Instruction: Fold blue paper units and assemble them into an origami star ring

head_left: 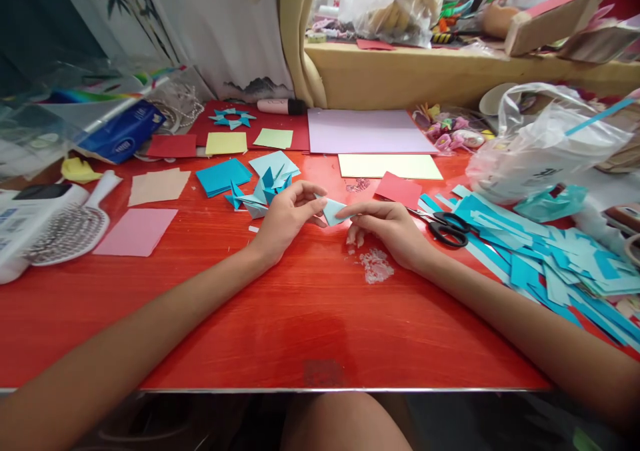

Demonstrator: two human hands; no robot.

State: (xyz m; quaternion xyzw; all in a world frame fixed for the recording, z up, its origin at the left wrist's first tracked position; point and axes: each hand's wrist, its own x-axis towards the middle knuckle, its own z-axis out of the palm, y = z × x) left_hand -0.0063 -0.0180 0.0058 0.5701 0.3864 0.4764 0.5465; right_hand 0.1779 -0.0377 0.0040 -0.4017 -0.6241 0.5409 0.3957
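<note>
Between my two hands is a small folded piece of light blue paper (pixel 332 212), held above the red table. My left hand (pixel 289 219) pinches its left end between thumb and fingers. On the other side, my right hand (pixel 387 231) has its thumb and index finger closed on the paper's right corner. Just behind my left hand lie several folded blue paper pieces (pixel 257 194). A stack of blue paper squares (pixel 223 176) and a pale blue sheet (pixel 275 164) are close by. Small whitish scraps (pixel 376 266) lie below my right hand.
Black-handled scissors (pixel 449 230) lie right of my right hand, beside a heap of blue paper strips (pixel 545 244). A hairbrush (pixel 70 231) and pink paper (pixel 136 232) are at left. A blue paper ring (pixel 232 118) sits at the back. A plastic bag (pixel 545 144) stands at right.
</note>
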